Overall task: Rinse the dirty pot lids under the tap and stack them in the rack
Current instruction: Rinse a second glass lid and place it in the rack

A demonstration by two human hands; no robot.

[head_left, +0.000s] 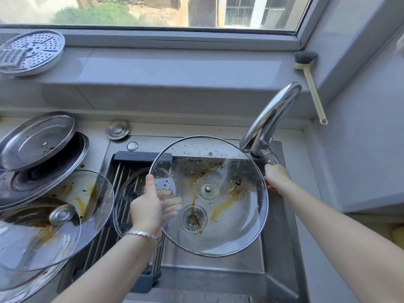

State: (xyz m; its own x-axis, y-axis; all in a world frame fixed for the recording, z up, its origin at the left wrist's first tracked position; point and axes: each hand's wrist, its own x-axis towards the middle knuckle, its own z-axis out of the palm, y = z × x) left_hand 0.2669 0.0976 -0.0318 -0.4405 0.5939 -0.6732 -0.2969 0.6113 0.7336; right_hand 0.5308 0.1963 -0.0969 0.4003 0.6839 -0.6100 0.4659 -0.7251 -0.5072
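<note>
Kitchen sink point(275, 265) under a sunlit window, steel basin sunk into a pale desk point(293, 136). Person stands at it, both arms out.

Left hand point(147, 207) holds a large glass lid point(229, 215) over the basin — fingers point(150, 182) clenched on its metal rim, thumb on the upper face, the rest showing through the glass from below. Lid tilted, underside up, streaked with brown-orange sauce and beaded with droplets. Drain shows through the glass.

Right hand point(276, 176) closed around the tap lever point(270, 159), just beyond the lid's far rim. No stream visible from the tap point(271, 119).

Behind the left fingers, a roll-up rack point(122, 171) spans the sink's left part; one smaller glass lid point(131, 204) already lies on it. Further left of that hand, a pile of dirty lids point(43, 171) on the desk — steel and glass, still smeared.

Step in hand, as I read it: starting the water to rinse this lid. Next move calls for lifting the lever, then bringing the stained face under the spout and turning it so the flow sweeps the streaks. Wet glass held by one rim — slip risk.
</note>
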